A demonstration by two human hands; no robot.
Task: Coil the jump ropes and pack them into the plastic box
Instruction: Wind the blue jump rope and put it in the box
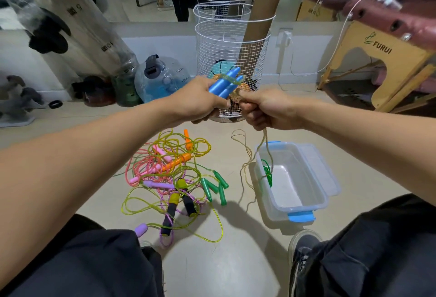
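Observation:
My left hand (pixel 200 101) grips two blue jump-rope handles (pixel 225 83) held side by side, with a loop of clear yellowish cord wound around them. My right hand (pixel 264 110) is fisted around that rope's cord (pixel 265 141), which hangs down in loose loops to the floor beside the plastic box. The clear plastic box (pixel 313 204) with blue latches stands open on the floor at right, a green rope (pixel 267 174) lying inside. A tangled pile of jump ropes (pixel 174 178) with pink, orange, purple, green and black handles lies on the floor at centre.
A white wire basket (pixel 231 44) holding cardboard tubes stands just beyond my hands. A blue water jug (pixel 160 79) and clear bags are at left, a wooden massage table (pixel 377 60) at right. A mirror runs along the back wall. My knees and a shoe (pixel 304 261) frame the bottom.

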